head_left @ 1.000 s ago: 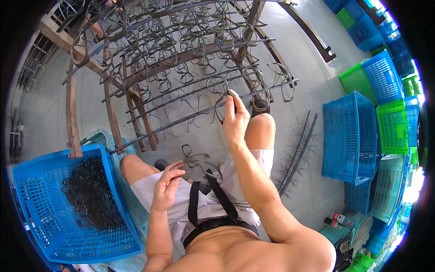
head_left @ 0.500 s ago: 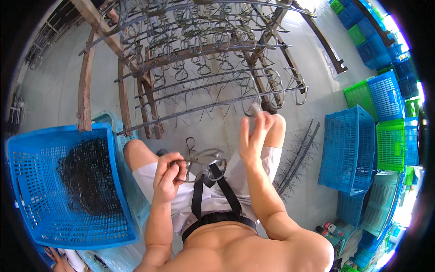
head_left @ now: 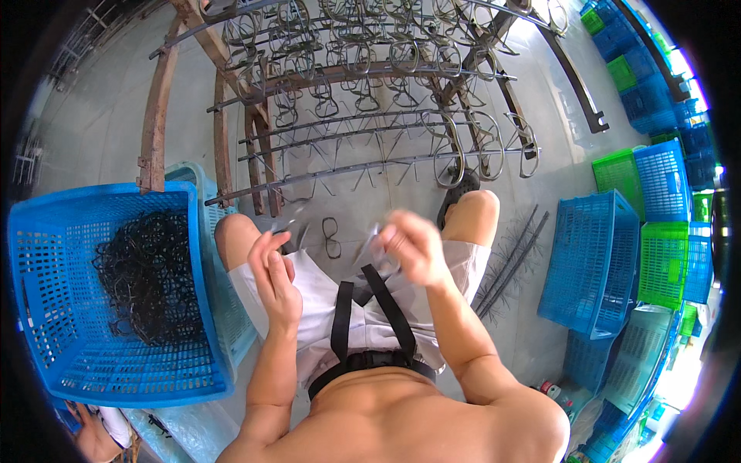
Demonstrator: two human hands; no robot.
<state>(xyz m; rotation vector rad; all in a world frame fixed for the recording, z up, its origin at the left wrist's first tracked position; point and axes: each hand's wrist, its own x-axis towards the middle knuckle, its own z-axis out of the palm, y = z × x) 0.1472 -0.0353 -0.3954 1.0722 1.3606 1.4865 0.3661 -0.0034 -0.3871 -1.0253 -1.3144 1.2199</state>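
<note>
Eyeglass frames hang in rows on the metal rods of a rack (head_left: pixel 309 174) in front of me. My left hand (head_left: pixel 278 285) is over my left thigh, fingers stretched and thumb apart; a smeared grey streak by its fingertips is too blurred to name. Over my right thigh, my right hand (head_left: pixel 413 247) is closed, its fingers blurred by motion. It pinches a smeared eyeglass frame (head_left: pixel 367 245) on its left side. Another eyeglass frame (head_left: pixel 331 237) lies on the floor between my knees.
A blue basket (head_left: pixel 116 386) with a tangled heap of dark frames (head_left: pixel 150 278) stands at my left. Rods with wire prongs (head_left: pixel 513 266) lie on the floor by my right knee. Blue crates (head_left: pixel 579 262) and green crates (head_left: pixel 664 262) line the right. Another person (head_left: pixel 100 436) shows at the lower left.
The clear eyeglass frames held in my left hand no longer show there. My right hand has come down from the rack's lowest rod toward my lap. The view has shifted slightly.
</note>
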